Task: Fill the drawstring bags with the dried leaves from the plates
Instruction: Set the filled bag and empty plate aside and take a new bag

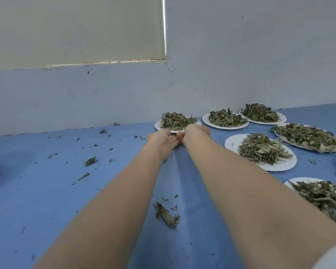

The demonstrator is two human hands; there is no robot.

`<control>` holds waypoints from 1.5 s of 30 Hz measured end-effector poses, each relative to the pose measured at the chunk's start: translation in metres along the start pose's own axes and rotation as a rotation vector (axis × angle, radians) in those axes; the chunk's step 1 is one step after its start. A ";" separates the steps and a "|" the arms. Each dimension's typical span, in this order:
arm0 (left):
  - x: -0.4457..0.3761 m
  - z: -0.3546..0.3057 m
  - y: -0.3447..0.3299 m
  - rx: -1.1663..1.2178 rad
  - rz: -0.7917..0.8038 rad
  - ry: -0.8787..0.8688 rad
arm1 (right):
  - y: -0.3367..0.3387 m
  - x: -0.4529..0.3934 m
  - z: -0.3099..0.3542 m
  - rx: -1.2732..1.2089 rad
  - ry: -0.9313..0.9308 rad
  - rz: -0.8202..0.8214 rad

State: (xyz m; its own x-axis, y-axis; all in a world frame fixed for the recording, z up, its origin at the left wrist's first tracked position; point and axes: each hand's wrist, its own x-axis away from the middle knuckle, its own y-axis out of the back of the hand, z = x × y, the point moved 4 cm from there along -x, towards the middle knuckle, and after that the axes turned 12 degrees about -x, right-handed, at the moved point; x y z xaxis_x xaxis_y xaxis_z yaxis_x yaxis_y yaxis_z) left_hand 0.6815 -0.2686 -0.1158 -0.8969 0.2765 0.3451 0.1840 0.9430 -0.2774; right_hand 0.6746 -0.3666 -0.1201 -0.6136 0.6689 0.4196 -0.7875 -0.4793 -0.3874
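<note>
Blue table (47, 191); plate (159, 125) rim behind both hands.

**Leaves heaped on white plates**

Six round white plates hold mounds of dried grey-green leaves. One plate (159, 125) sits at twelve o'clock; the other plates (279, 166) cluster from one to three o'clock. Loose leaves (166, 214) lie scattered around.

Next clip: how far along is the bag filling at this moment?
Done: nothing visible; no drawstring bag is in view. In hand: the left hand and right hand are both at the near rim of the far plate, which is heaped with leaves; whether they grip it is unclear. Left: five more heaped plates, such as this plate, plus loose scraps on the blue table.
</note>
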 end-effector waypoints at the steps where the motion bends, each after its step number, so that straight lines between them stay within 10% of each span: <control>1: 0.005 0.000 0.000 0.005 0.016 0.006 | 0.002 0.002 0.002 -0.001 0.019 -0.008; 10: 0.055 -0.005 0.024 0.073 -0.236 -0.055 | 0.011 0.061 -0.009 0.058 -0.001 0.029; 45: 0.397 0.110 0.161 0.110 -0.397 0.043 | 0.178 0.381 -0.129 0.215 -0.145 0.209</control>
State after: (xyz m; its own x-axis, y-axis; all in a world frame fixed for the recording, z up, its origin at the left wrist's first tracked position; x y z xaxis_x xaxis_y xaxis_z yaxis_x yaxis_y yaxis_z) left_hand 0.3103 -0.0278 -0.1222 -0.8716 -0.0947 0.4810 -0.2187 0.9532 -0.2087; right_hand 0.3085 -0.1237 -0.1349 -0.7528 0.4631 0.4679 -0.6286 -0.7168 -0.3019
